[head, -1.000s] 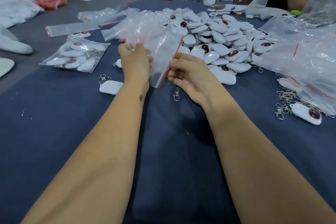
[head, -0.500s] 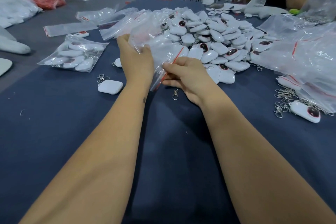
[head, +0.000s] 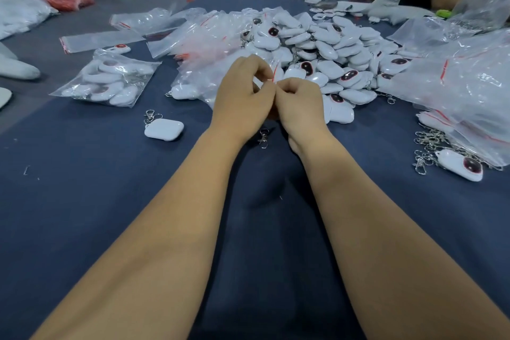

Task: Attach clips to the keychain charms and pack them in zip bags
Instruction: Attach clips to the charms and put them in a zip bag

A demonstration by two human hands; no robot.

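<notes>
Our left hand (head: 244,91) and right hand (head: 299,103) meet knuckle to knuckle, fingers curled, both pinching the red-striped mouth of a clear zip bag (head: 273,74) that runs away from us over the charm pile (head: 331,63). The clipped charm (head: 164,130) to pack lies on the worktop (head: 96,201) to our left, nearer the left hand

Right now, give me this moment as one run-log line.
left hand: pinching clear red-striped zip bag | right hand: pinching same bag | stage: opening
</notes>
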